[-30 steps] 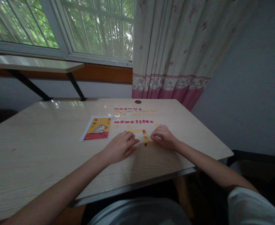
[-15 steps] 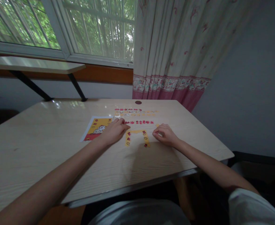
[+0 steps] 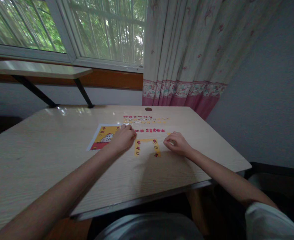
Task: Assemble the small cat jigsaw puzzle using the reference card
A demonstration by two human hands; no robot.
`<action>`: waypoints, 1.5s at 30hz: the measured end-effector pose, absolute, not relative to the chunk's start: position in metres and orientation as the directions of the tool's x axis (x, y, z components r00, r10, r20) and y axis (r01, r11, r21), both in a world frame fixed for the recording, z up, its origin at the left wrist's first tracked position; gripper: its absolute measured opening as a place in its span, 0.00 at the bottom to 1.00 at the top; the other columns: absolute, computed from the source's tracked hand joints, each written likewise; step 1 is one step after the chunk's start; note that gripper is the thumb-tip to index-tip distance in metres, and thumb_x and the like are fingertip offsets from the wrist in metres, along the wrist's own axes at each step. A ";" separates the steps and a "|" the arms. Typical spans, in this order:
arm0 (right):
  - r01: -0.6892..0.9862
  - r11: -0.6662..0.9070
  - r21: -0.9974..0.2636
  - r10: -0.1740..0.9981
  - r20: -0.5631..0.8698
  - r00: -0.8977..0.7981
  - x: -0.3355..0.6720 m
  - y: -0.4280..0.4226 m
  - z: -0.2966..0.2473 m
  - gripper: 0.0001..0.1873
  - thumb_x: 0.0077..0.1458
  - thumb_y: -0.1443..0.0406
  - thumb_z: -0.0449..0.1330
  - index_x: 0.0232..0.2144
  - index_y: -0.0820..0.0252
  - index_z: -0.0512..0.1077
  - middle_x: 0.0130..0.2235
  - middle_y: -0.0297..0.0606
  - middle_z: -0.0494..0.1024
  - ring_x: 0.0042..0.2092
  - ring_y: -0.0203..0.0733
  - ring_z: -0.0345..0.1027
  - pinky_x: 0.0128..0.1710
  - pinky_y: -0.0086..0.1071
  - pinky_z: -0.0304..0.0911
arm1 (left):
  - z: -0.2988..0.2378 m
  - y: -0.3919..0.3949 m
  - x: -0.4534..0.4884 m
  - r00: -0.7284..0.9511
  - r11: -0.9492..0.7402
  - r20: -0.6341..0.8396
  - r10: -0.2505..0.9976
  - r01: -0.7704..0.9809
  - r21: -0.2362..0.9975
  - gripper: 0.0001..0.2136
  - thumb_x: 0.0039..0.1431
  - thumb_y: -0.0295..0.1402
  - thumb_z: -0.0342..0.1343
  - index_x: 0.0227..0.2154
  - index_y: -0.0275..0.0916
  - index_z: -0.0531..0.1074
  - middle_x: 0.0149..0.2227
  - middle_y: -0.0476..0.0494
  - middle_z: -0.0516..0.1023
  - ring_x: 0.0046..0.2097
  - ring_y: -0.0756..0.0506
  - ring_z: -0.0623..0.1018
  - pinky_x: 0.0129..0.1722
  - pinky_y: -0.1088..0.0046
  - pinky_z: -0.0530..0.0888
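On our tabletop (image 3: 49, 160), the far, left and right sides of a yellow puzzle border (image 3: 137, 148) are laid, its near side and middle unfilled; rows of loose pieces (image 3: 155, 130) lie toward the far edge, without containers. Our left hand (image 3: 125, 136) overlaps the printed picture (image 3: 106, 137), its grip hidden from us; our right hand (image 3: 177, 144), beside the border, has thumb and forefinger together, contents unclear.

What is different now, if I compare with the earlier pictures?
The left hand moved forward and slightly left, uncovering the left column of yellow pieces; it now hides part of the printed picture. Whether it took or released anything is unclear. The right hand and printed picture stayed nearly in place.
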State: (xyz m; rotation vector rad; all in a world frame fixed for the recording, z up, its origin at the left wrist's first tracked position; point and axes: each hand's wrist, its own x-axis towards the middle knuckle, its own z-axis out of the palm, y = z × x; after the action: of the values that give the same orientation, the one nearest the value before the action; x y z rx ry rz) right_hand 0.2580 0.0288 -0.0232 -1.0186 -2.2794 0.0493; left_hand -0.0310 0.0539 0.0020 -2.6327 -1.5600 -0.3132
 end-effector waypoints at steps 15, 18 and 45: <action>0.647 0.700 -0.302 0.691 0.514 -0.508 0.257 0.027 -0.021 0.08 0.56 0.63 0.57 0.28 0.60 0.72 0.28 0.36 0.76 0.33 0.38 0.66 0.37 0.33 0.52 | 0.012 0.053 -0.031 0.300 -0.309 0.110 0.947 0.948 0.072 0.13 0.53 0.27 0.48 0.33 0.37 0.78 0.37 0.37 0.77 0.42 0.38 0.70 0.39 0.66 0.66; 0.627 0.718 -0.302 0.674 0.526 -0.518 0.256 0.028 -0.022 0.08 0.56 0.63 0.57 0.28 0.60 0.72 0.28 0.36 0.75 0.33 0.37 0.66 0.37 0.32 0.53 | 0.014 0.060 -0.037 0.343 -0.345 0.046 0.938 0.937 0.055 0.13 0.50 0.26 0.50 0.34 0.38 0.78 0.37 0.38 0.78 0.41 0.39 0.71 0.40 0.66 0.66; 0.603 0.749 -0.275 0.663 0.330 -0.672 0.195 0.056 -0.003 0.07 0.54 0.68 0.56 0.31 0.60 0.75 0.31 0.36 0.77 0.35 0.36 0.67 0.38 0.29 0.55 | 0.010 0.052 -0.050 0.396 -0.399 0.107 0.912 0.917 0.013 0.12 0.54 0.33 0.50 0.34 0.39 0.78 0.37 0.38 0.76 0.39 0.40 0.69 0.42 0.65 0.63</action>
State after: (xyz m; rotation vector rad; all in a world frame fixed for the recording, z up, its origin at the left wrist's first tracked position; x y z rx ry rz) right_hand 0.1953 0.0564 -0.0029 -0.9659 -2.5371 0.1992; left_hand -0.0500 0.0517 0.0100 -2.5836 -1.6943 -0.1499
